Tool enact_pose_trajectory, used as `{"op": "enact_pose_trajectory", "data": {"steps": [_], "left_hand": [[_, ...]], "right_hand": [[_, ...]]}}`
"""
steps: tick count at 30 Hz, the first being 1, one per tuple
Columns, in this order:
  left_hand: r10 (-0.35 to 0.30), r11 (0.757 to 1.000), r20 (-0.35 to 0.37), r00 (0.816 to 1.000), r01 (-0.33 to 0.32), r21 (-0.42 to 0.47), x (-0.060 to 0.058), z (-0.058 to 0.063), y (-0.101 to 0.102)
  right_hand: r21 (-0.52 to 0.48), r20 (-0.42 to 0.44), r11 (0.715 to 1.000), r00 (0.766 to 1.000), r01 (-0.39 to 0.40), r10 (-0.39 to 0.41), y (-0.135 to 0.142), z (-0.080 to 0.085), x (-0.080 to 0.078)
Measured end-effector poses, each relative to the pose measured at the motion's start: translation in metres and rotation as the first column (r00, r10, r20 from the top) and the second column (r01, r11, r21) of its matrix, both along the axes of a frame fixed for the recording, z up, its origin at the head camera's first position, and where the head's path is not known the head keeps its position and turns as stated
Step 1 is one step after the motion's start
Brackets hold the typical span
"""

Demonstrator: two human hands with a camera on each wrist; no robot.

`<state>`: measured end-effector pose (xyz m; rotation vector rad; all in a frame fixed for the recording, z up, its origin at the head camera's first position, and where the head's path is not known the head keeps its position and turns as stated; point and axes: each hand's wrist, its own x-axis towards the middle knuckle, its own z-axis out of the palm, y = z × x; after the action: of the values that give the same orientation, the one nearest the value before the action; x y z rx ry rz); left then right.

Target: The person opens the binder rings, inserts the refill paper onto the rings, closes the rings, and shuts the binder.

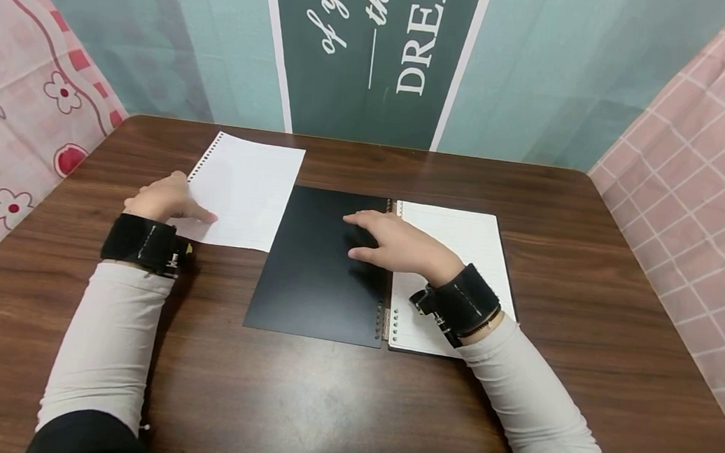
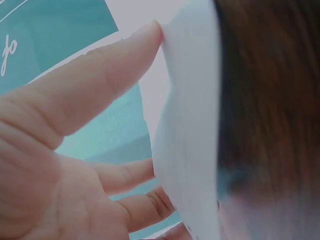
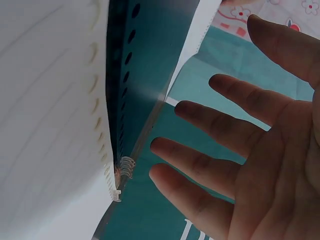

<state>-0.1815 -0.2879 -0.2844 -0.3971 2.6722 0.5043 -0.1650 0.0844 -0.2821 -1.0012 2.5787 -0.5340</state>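
Note:
A sheaf of white loose-leaf paper (image 1: 248, 183), punched with holes along its left edge, lies at the far left of the table. My left hand (image 1: 171, 199) is at its lower left, the thumb (image 2: 135, 47) touching the top surface and the other fingers at the punched edge. The paper (image 2: 192, 110) bows a little there in the left wrist view. An open ring binder (image 1: 321, 273) has its dark cover on the left and lined pages (image 1: 453, 236) on the right. Over its spine hovers my right hand (image 1: 402, 243), fingers spread and holding nothing.
Everything lies on a brown wood-grain table (image 1: 299, 404). A teal cloth (image 1: 223, 55) with lettering hangs behind it, and pink patterned cloths (image 1: 708, 152) hang at both sides. The paper's right edge lies close beside the binder's dark cover.

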Motion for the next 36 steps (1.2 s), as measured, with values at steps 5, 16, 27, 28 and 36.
{"op": "enact_pose_trajectory", "data": {"steps": [5,16,27,28,36], "left_hand": [[0.058,0.997,-0.138,0.989,-0.052,0.05,0.005,0.002,-0.007],[0.049,0.997,-0.236,0.97,-0.034,0.067,0.002,-0.005,-0.009],[-0.086,0.995,-0.021,0.996,0.085,-0.052,0.005,0.0,0.025],[-0.086,0.995,-0.021,0.996,0.085,-0.05,0.005,0.001,0.027],[-0.082,0.995,0.014,0.997,0.082,-0.061,0.005,0.005,0.028]], "right_hand": [[-0.01,0.006,1.0,1.0,-0.005,0.005,-0.003,-0.001,0.0],[-0.02,0.012,1.0,1.0,-0.014,0.014,-0.006,-0.003,-0.001],[-0.01,0.013,1.0,1.0,-0.015,0.015,-0.01,0.0,-0.001],[-0.009,0.012,1.0,1.0,-0.014,0.014,-0.011,0.0,-0.001],[0.0,0.014,1.0,1.0,-0.009,0.009,-0.013,0.001,-0.001]]}}
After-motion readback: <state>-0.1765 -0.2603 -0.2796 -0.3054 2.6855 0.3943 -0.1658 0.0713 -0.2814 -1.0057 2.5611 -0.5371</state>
